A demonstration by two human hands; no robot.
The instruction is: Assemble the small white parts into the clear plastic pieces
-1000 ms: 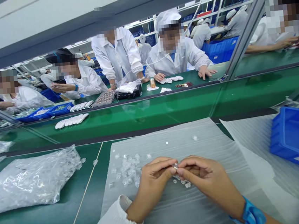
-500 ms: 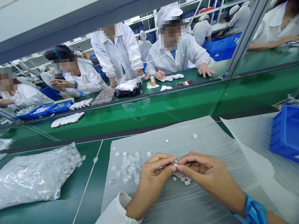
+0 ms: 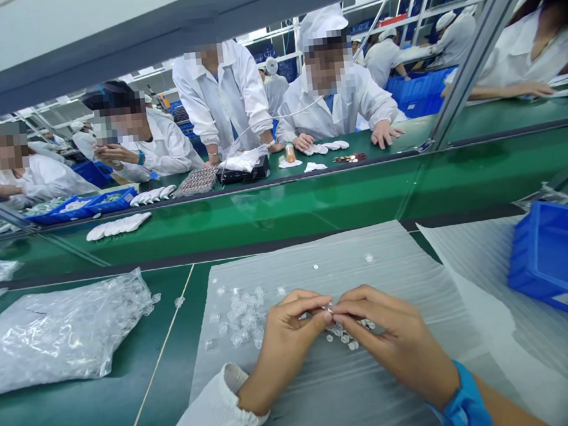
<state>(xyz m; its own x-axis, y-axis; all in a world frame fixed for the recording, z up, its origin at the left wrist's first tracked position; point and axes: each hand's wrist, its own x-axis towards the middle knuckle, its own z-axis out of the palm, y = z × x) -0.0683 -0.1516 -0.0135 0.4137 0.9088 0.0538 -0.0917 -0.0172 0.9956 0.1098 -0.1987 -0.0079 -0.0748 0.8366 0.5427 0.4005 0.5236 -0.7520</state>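
Well: one tiny clear part pinched between two hands

The small clear part (image 3: pixel 329 309) sits at the fingertips, just above the foam sheet (image 3: pixel 361 393), where the left hand (image 3: pixel 284 350) and the right hand (image 3: pixel 392 343) meet. Both hands are closed in on it, fingers curled, and neither has let go. The part looks glassy and stubby. It is likely very light and stiff, perhaps brittle, and smooth enough to slip, so the fingertip pads on its edges seem the safest hold. The fingers hide most of it: it appears short and roughly upright, but its long axis and the way it points cannot be told for certain.

Just under the fingertips, a small cluster of clear pieces (image 3: pixel 343 338) lies on the foam sheet. Left of the hands on the same sheet is a larger heap of clear pieces (image 3: pixel 246 314), with a few strays toward the far edge. A white cuffed sleeve (image 3: pixel 207 414) covers the left wrist, and a blue wrist strap (image 3: pixel 465 400) circles the right.

Left of the foam sheet, a bulging plastic bag (image 3: pixel 60 338) holds more clear pieces. To its right sits a blue plastic bin (image 3: pixel 563 263). Beyond it runs a green conveyor belt (image 3: pixel 264 215) with a row of white pieces (image 3: pixel 117 226). Across the belt leans a co-worker in a white coat and cap (image 3: pixel 333 94).
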